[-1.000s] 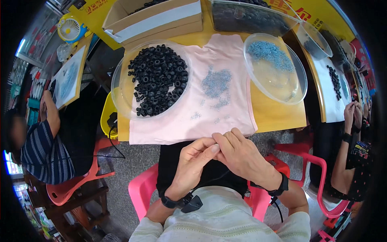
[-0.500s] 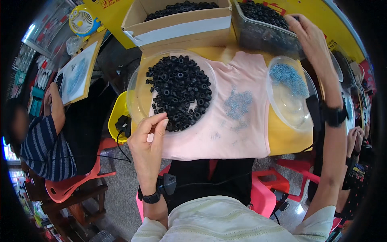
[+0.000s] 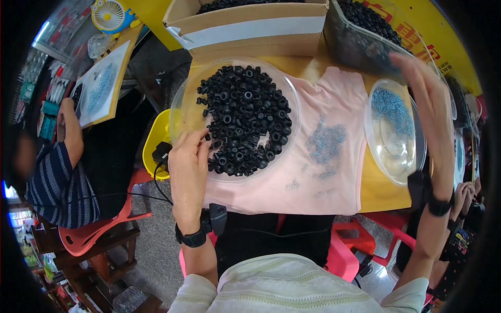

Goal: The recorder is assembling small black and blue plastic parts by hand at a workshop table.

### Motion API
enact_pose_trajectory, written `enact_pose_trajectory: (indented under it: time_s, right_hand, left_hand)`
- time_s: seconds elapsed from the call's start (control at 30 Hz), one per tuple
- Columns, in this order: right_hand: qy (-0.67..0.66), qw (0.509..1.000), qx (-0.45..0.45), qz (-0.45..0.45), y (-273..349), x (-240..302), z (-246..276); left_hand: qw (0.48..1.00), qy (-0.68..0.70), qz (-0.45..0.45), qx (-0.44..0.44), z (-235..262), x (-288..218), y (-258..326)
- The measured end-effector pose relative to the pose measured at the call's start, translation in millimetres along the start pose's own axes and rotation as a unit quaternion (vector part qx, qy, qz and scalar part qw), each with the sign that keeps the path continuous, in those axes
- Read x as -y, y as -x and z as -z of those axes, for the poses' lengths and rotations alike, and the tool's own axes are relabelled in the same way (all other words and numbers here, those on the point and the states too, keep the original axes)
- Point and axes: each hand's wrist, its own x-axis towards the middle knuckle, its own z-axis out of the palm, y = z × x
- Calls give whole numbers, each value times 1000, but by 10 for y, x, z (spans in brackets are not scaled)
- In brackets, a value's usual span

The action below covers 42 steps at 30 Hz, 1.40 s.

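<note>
A heap of small black ring-shaped parts [image 3: 245, 115] fills a round clear plastic tray [image 3: 293, 94]. At the heap's lower left edge, my left hand [image 3: 189, 164] has thumb and forefinger closed on a small black part. My right hand [image 3: 425, 83] is smeared by motion, just to the right of a clear bin [image 3: 360, 49] full of black parts, and its fingers cannot be read. Below it stands a clear oval container [image 3: 394, 156] with tiny blue-grey pieces [image 3: 391, 109] in its far half. More blue-grey pieces [image 3: 326, 141] lie loose on a pink cloth [image 3: 261, 201].
A cardboard box [image 3: 250, 39] of black parts stands at the table's far side. To the left are a yellow basket [image 3: 156, 151], a cable, a small fan [image 3: 108, 15] and a seated person at another board [image 3: 102, 88]. Another person's hands [image 3: 463, 195] show at far right.
My left hand has moved up into the heap's left edge. My right hand has pulled away from the bin, toward me and to the right. The view has shifted slightly.
</note>
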Motion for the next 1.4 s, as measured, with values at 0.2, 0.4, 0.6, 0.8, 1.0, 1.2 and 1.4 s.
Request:
enact_pose_trajectory:
  time_s: [0.2, 0.4, 0.6, 0.8, 1.0, 1.2, 1.4]
  right_hand:
    - [-118, 973, 150, -131, 797, 729, 30]
    - [-178, 962, 160, -134, 1297, 824, -284]
    - [-128, 982, 132, -32, 1603, 1002, -560]
    - [-80, 989, 123, 13, 1476, 1210, -820]
    - [-67, 982, 160, 68, 1460, 1269, -913]
    - [-32, 981, 177, 76, 1459, 1296, -949]
    - [-118, 990, 81, 20, 1407, 1199, -915]
  left_hand:
    - [990, 67, -120, 35, -26, -361, 104]
    - [978, 51, -161, 122, -258, -508, 98]
    - [982, 34, -128, 134, -294, -575, 117]
    - [986, 74, -109, 104, -261, -553, 125]
    - [956, 277, 0, 101, -85, -520, 361]
    - [851, 510, 22, 123, -150, -459, 705]
    - [694, 693, 86, 173, -246, -419, 993]
